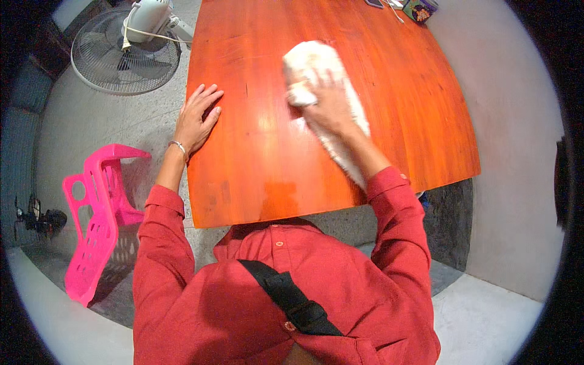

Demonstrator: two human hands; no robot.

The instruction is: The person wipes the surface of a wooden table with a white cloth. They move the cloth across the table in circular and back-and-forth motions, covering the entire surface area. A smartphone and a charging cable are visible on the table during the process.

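Note:
A glossy orange-brown wooden table (pixel 249 164) stretches out in front of me. On its left edge rests my left hand (pixel 198 118), open, fingers stretched out over the wood and nothing in them. My right hand (pixel 330 103) presses down on a bunched white cloth (pixel 310 56) near the middle of the tabletop and grips it. The fingers there are slightly smeared by motion. From under that hand the cloth trails along my right forearm toward the near edge.
A standing fan (pixel 131 58) with a white motor housing is left of the table. Nearer on that side is a bright pink plastic chair (pixel 100 222). A patterned container (pixel 420 9) and a phone (pixel 374 3) lie at the far right end. A pale wall (pixel 505 121) flanks the right side.

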